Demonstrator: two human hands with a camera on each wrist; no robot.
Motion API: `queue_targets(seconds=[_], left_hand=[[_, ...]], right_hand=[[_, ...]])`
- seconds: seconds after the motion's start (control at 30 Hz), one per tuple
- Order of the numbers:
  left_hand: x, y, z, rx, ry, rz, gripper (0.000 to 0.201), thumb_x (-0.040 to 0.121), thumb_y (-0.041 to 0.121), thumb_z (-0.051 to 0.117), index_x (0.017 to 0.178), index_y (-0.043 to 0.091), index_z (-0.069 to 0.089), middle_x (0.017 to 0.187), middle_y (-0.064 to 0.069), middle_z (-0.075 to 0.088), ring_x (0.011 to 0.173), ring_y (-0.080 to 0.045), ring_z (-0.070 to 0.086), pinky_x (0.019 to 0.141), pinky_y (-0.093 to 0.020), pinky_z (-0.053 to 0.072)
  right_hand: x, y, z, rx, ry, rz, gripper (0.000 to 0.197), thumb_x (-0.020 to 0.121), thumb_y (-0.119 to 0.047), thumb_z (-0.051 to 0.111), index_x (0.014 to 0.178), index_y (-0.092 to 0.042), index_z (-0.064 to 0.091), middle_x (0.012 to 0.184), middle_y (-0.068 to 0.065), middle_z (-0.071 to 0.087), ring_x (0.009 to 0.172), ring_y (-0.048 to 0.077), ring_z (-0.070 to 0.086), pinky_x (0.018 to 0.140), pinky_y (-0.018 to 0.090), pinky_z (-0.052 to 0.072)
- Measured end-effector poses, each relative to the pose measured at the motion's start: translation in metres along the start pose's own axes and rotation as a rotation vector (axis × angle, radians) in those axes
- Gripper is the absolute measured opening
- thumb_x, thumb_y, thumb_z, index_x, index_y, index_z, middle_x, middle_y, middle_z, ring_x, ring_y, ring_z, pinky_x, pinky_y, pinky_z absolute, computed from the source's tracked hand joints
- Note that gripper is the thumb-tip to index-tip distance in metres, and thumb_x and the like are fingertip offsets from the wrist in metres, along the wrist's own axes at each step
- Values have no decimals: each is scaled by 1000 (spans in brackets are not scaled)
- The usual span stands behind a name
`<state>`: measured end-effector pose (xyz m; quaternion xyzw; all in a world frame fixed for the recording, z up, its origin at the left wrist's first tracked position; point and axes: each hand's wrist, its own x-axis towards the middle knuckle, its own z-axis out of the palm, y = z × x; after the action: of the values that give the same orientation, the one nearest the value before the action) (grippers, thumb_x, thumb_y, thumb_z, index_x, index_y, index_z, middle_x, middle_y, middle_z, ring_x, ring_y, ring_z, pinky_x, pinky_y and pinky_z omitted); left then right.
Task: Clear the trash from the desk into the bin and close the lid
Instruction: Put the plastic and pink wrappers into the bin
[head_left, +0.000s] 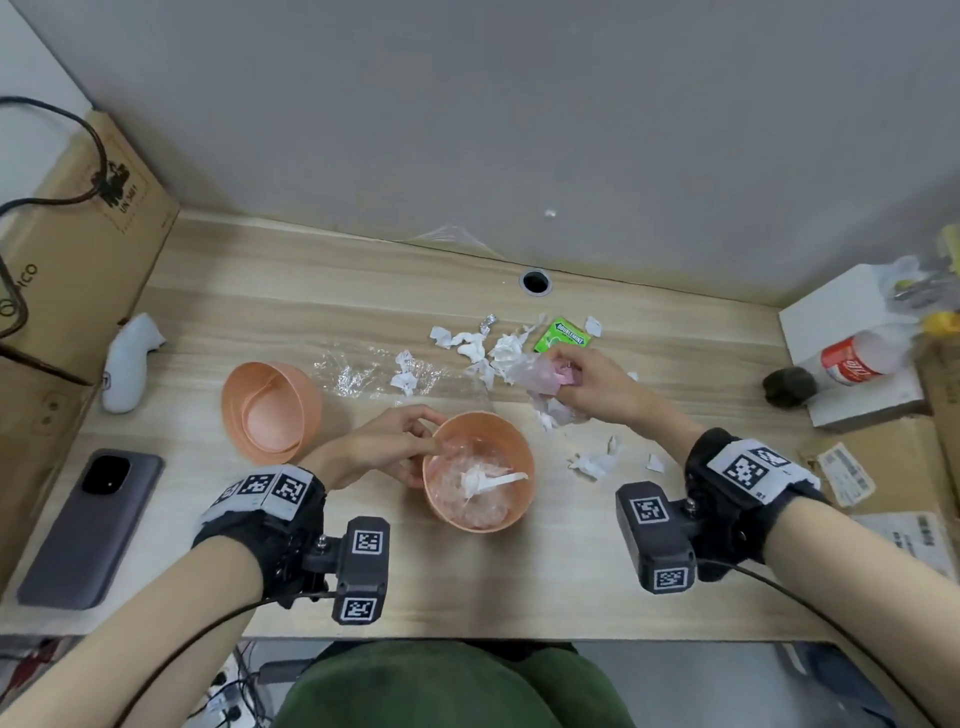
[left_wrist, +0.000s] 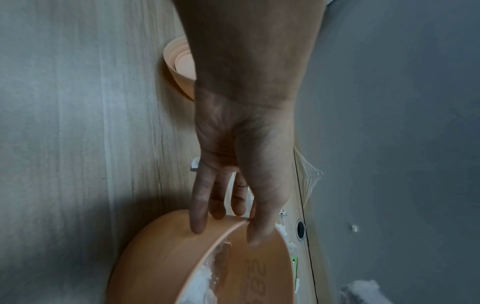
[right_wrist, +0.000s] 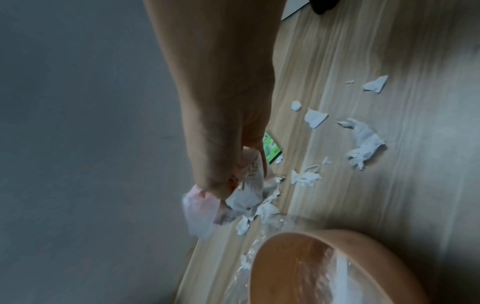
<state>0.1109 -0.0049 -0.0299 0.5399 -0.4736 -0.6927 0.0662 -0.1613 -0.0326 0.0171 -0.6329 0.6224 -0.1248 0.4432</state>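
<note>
The left hand (head_left: 387, 449) pinches the rim of the bin (head_left: 519, 441), thumb inside and fingers (left_wrist: 198, 205) on the outer wall, holding it steady on the surface (head_left: 519, 571). The right hand (head_left: 589, 387) is the working grip: it is clenched on a wad (right_wrist: 205, 207) of pink-and-white wrapper and paper, just right of and beyond the bin. The step in hand appears to be carrying this wad to the bin. To do it well, keep the clench firm so that loose tails do not shed, move the wad over the open mouth before letting go, and keep the left hand on the rim so that the light bin does not slide or tip. The bin already contains clear film and white paper; press the new load down if it stands above the rim, or the lid (head_left: 270, 413) may not seat. The lid lies open side up to the left of the bin, well apart from the right hand. Remaining trash lies around the right hand: white scraps (head_left: 470, 348) beyond and to its left, a green gum pack (head_left: 563, 340) just beyond it, more scraps (head_left: 592, 462) nearer the front edge, and clear film (head_left: 363, 374) between lid and scraps. Several more passes are judged necessary before closing.
</note>
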Motion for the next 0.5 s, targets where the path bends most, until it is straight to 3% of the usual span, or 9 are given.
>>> queue_targets(seconds=[0.03, 0.17, 0.2, 0.27, 0.3, 0.37, 0.43, 0.5], left_hand=[[0, 1, 1, 9, 1, 4, 36, 86, 18, 71, 120, 19, 60, 95, -9, 57, 85, -21, 66, 76, -39, 62], [-4, 3, 3, 9, 14, 11, 33, 88, 14, 67, 120, 19, 59, 101, -12, 59, 89, -27, 69, 75, -38, 62], [-4, 2, 4, 14, 13, 6, 33, 88, 12, 64, 120, 19, 59, 102, -12, 61, 92, -30, 69, 78, -40, 62], [-7, 0, 3, 38, -7, -16, 36, 88, 11, 62, 121, 21, 57, 103, -10, 63, 93, -30, 71, 81, -43, 61], [-9, -1, 2, 53, -23, -24, 37, 87, 13, 64, 122, 23, 56, 103, -8, 63, 90, -26, 71, 80, -41, 61], [-15, -2, 0, 66, -55, -35, 41, 86, 17, 68, 124, 25, 54, 104, -7, 63, 86, -19, 69, 79, -38, 61], [-19, -3, -2, 56, -68, -43, 44, 86, 17, 68, 127, 24, 51, 104, -7, 63, 83, -17, 67, 80, -38, 61], [-23, -4, -2, 44, -63, -42, 45, 88, 16, 67, 129, 23, 50, 100, -5, 61, 81, -15, 66, 80, -36, 61]], right_hand=[[-7, -12, 1, 34, -46, -53, 17, 79, 2, 55, 93, -6, 57, 77, -2, 53, 57, 0, 48, 48, 8, 37], [-21, -36, 25, -60, -231, -199, 27, 70, 10, 58, 94, -3, 60, 78, -7, 55, 65, -3, 50, 58, 8, 39], [-21, -36, 35, -116, -268, -225, 27, 69, 7, 60, 94, -5, 62, 80, -6, 58, 68, -1, 52, 62, 10, 40], [-19, -37, 55, -238, -317, -260, 30, 68, 1, 62, 95, -10, 64, 87, -2, 63, 78, 11, 55, 71, 27, 46], [-19, -38, 64, -293, -332, -268, 30, 69, 0, 61, 96, -12, 64, 90, -4, 63, 79, 14, 54, 71, 30, 45], [-17, -41, 80, -397, -370, -272, 32, 73, 1, 56, 100, -15, 64, 96, -5, 62, 82, 14, 51, 68, 24, 36], [-13, -39, 95, -508, -447, -219, 36, 78, 1, 53, 111, -12, 58, 108, 6, 62, 93, 21, 55, 71, 22, 32], [-11, -33, 109, -585, -532, -115, 42, 83, -7, 52, 125, -11, 46, 120, 15, 56, 105, 29, 54, 75, 27, 32]])
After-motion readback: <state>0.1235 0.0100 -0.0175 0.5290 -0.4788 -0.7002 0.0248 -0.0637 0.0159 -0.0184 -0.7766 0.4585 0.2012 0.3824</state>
